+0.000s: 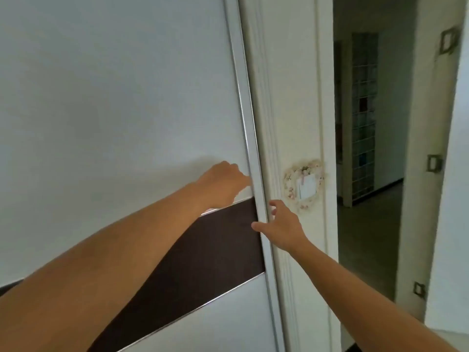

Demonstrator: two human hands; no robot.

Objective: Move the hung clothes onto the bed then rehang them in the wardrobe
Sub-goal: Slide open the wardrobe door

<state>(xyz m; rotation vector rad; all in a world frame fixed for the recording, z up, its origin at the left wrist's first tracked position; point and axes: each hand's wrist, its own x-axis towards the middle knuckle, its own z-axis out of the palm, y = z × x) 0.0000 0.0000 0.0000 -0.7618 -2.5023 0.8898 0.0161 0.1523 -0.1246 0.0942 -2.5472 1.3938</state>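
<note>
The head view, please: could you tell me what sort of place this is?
Probably a home bedroom: a white sliding wardrobe door with a dark brown band, a flower-framed wall light switch, and an open doorway to a hallway.

White wardrobe door (114,97) with dark band, closed, metal edge strip (250,138) upright

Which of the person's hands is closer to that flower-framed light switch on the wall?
The right hand: it sits just below-left of the flower-framed light switch, at the silver door edge. The left hand is farther left, across that edge, on the white wardrobe door.
</note>
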